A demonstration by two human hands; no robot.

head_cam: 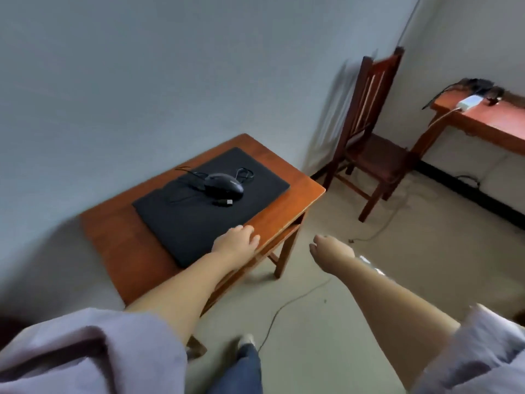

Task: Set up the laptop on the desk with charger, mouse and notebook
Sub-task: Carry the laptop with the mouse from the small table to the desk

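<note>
A small reddish-brown wooden desk (pixel 119 237) stands against the pale wall, and a closed flat black laptop (pixel 199 220) lies across its top, so the machine is placed but not yet opened. At twelve o'clock on the lid sits a black corded mouse (pixel 224 185), its thin black cable (pixel 184 180) looped loosely toward nine o'clock and the plug end resting at three o'clock; judging by that, it is not yet connected or set beside the laptop. No notebook shows, and the charger cannot be made out with certainty. The left hand (pixel 237 240) rests empty at the lid's five o'clock corner, fingers loosely together. The right hand (pixel 331 251) hangs off the desk, loosely curled, holding nothing
</note>
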